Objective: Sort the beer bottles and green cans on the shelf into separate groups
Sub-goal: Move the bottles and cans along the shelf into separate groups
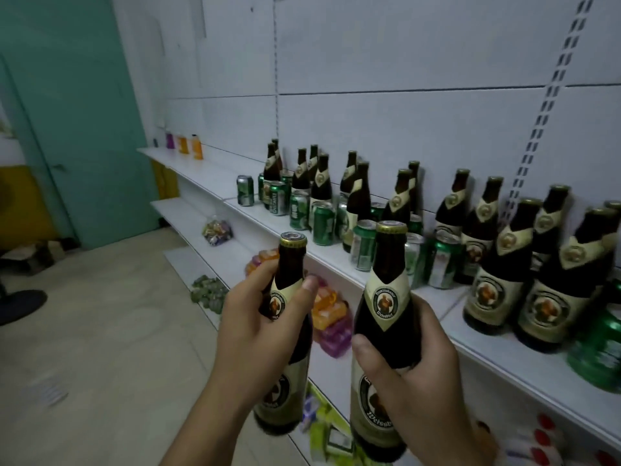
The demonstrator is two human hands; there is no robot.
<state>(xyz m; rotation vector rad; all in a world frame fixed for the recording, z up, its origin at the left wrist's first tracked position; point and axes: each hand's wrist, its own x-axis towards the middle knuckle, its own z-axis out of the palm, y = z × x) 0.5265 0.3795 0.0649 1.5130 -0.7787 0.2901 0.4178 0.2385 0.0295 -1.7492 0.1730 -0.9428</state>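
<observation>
Holding: we have one brown beer bottle in each hand, both upright, both off the shelf and out in front of its edge.
Left hand [255, 317]: fingers and thumb curled round the left bottle [291, 260] at the shoulder, thumb tip lying on the neck label; gold cap on.
Right hand [420, 358]: wrapped round the right bottle [389, 297] at mid-body, thumb across the front just under the neck label, fingers behind; gold cap on.
Held pair: side by side, near each other, not touching.
Shelf [268, 218]: white, runs from far left to near right along the white panel wall [403, 62].
Shelf bottles [489, 280]: many of the same brown kind, upright, thickest cluster at the near right.
Green cans [322, 223]: upright, mixed among and in front of the bottles in the middle stretch; we see no separate groups yet.
Lone can [245, 190]: far-left end of the lot, just apart from the rest.
Near-right can [601, 348]: blurred, at the front edge beside the big bottles.
Coloured drinks [183, 144]: purple and orange, far end, well apart from the beer.
Lower shelves: sweets bag [216, 232], green packs [208, 290], orange and purple packs [331, 311].
Background: teal door [84, 129], pale floor [100, 331].
</observation>
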